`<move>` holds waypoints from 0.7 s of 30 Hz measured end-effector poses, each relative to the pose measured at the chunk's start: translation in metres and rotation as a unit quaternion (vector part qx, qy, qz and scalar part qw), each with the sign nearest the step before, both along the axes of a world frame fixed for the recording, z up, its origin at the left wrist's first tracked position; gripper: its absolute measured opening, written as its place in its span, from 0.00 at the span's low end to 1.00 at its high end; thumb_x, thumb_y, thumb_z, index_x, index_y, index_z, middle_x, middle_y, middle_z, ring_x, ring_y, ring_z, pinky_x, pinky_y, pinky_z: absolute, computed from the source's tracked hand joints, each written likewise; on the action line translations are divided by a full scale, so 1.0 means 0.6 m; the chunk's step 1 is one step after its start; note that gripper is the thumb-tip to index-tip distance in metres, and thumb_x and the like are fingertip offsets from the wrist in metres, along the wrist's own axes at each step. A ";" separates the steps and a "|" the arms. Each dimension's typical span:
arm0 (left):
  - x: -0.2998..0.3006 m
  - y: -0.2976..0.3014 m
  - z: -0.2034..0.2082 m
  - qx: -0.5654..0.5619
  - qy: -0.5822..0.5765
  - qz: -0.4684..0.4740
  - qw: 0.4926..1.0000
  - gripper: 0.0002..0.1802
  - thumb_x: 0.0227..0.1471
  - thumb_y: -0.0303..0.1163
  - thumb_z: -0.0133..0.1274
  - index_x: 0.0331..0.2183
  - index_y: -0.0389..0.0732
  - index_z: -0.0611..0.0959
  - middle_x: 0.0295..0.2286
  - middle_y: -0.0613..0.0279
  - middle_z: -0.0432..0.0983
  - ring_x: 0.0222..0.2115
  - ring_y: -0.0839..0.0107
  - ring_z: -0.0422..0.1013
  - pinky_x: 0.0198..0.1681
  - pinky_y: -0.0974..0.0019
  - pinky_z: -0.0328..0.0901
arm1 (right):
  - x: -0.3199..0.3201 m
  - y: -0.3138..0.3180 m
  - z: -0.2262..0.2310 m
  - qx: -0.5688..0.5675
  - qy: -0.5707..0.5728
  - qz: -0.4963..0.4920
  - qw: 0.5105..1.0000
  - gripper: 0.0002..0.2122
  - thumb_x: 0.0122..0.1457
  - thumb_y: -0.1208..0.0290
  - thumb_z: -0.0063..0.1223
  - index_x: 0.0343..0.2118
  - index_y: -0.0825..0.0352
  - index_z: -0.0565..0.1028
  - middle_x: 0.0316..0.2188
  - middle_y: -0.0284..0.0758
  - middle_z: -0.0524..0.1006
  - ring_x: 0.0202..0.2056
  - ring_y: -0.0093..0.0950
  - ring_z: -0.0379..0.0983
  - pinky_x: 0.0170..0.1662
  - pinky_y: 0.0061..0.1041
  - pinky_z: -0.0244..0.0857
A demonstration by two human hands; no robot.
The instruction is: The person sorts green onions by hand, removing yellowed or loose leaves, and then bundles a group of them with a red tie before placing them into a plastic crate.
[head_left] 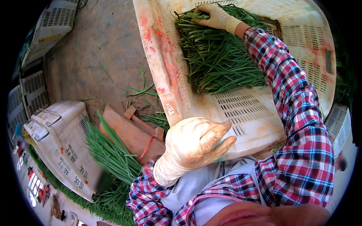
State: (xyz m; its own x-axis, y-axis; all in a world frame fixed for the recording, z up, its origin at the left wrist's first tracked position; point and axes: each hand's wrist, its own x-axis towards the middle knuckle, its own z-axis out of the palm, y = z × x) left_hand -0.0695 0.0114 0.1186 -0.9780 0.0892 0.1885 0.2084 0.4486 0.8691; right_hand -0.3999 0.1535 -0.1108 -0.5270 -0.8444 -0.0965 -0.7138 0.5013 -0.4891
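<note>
My right hand [215, 18], in a pale soiled glove, reaches to the far end of a large whitish plastic crate [241, 107]. Its fingers are curled round the ends of some green garlic chives [222, 56], which lie in a thick layer inside the crate. My left hand [192, 145], also gloved, is raised in front of my chest by the crate's near left corner. The thumb and fingers point right with a small gap between them, and nothing shows in that gap.
To the left, a second white crate [68, 139] with a wire handle stands beside more long chives [113, 154]. A brown wooden stool [124, 128] carries a red band [148, 147]. Loose leaves litter the concrete floor [94, 45]. More crates [54, 26] line the far left.
</note>
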 end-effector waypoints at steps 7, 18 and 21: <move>0.004 0.003 0.006 -0.012 0.001 0.006 1.000 0.19 0.32 0.31 0.71 0.33 0.43 0.86 0.24 0.65 0.79 0.24 0.67 0.76 0.29 0.66 0.71 | 0.084 -0.039 0.035 0.251 0.131 0.108 0.953 0.46 0.41 0.50 0.70 0.64 0.58 0.60 0.46 0.38 0.75 0.52 0.37 0.70 0.54 0.37 0.62; 0.001 0.007 0.008 -0.015 0.000 0.011 1.000 0.18 0.32 0.31 0.70 0.32 0.43 0.86 0.24 0.66 0.79 0.24 0.66 0.76 0.28 0.66 0.71 | 0.128 -0.051 0.027 0.301 0.160 0.098 0.935 0.21 0.48 0.62 0.66 0.48 0.54 0.77 0.42 0.28 0.76 0.50 0.30 0.71 0.51 0.34 0.63; -0.001 0.010 0.006 -0.020 0.005 0.011 1.000 0.18 0.31 0.31 0.71 0.31 0.43 0.85 0.25 0.66 0.79 0.24 0.67 0.76 0.28 0.67 0.70 | 0.117 -0.046 0.030 0.287 0.154 0.137 0.936 0.19 0.50 0.67 0.63 0.48 0.55 0.77 0.41 0.28 0.78 0.48 0.31 0.73 0.52 0.36 0.63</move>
